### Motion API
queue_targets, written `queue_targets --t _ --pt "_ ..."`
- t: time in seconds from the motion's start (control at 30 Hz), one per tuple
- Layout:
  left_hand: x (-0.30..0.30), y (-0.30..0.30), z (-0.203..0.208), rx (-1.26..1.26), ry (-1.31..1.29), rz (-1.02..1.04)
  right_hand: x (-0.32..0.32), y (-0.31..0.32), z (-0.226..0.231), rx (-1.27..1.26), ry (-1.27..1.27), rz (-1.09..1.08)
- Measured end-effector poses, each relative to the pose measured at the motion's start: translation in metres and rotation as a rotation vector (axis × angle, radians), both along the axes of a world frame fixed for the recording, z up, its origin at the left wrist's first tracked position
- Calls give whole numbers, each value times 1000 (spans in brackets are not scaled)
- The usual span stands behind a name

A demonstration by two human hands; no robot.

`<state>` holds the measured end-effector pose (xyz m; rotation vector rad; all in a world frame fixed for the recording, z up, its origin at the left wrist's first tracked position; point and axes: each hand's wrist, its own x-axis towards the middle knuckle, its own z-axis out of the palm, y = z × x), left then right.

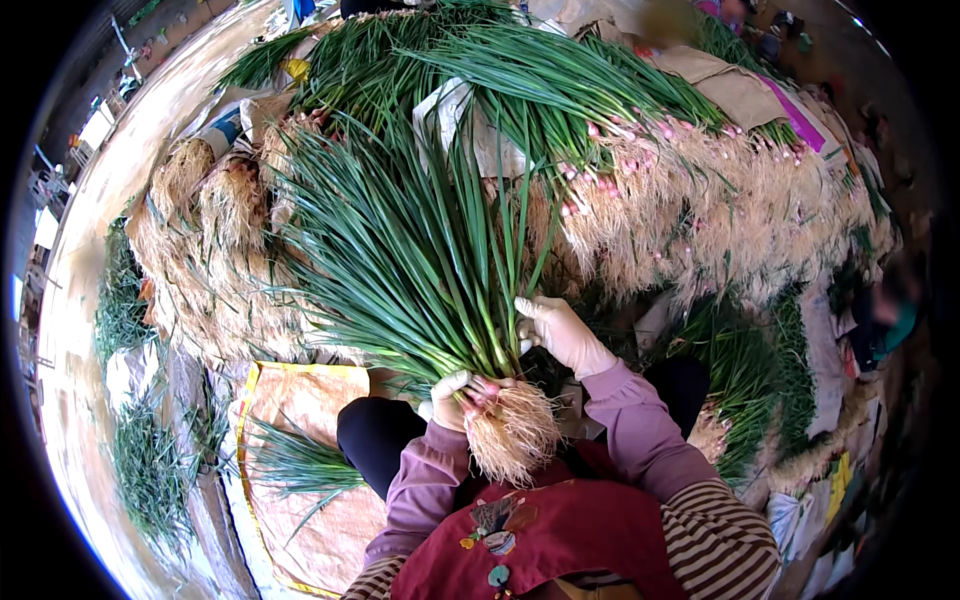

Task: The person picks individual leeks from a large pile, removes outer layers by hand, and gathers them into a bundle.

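A large bunch of spring onions (pixel 430 270) fans away from me, its long green leaves pointing up and to the left. Pinkish bulbs and a thick tuft of pale roots (pixel 512 430) hang at its near end. My left hand (pixel 450 400), in a whitish glove, is closed around the bunch just above the bulbs. On the other side, my gloved right hand (pixel 562 335) has its fingers curled at the right edge of the bunch, gripping outer leaves low on the stalks. Some of its fingertips are hidden behind the leaves.
Rooted spring onions lie in a long heap (pixel 700 200) across the far side. An orange sheet with a yellow border (pixel 310 400) lies at my left, bearing a few green leaves (pixel 305 462). More onion greens (pixel 735 370) lie to the right. A person (pixel 885 310) is at the right edge.
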<state>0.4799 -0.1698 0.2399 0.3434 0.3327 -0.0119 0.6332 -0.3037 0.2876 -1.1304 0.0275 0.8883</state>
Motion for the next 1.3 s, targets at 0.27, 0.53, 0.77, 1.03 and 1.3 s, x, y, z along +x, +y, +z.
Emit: queue_targets --t 0.27,0.53,0.77,1.03,1.3 --pt "-2 -3 -1 40 32 11 -10 16 12 -205 -272 -16" --pt "2 -5 -2 67 51 13 -15 10 -14 71 129 -43" --pt "4 1 -5 -175 -346 -55 -12 -8 -90 -885 -898 271" --pt "9 -7 18 -22 -337 -18 84 -6 45 -1073 -1192 -5" --pt "17 -10 31 -99 -363 -53 42 -19 54 -916 -1186 221"
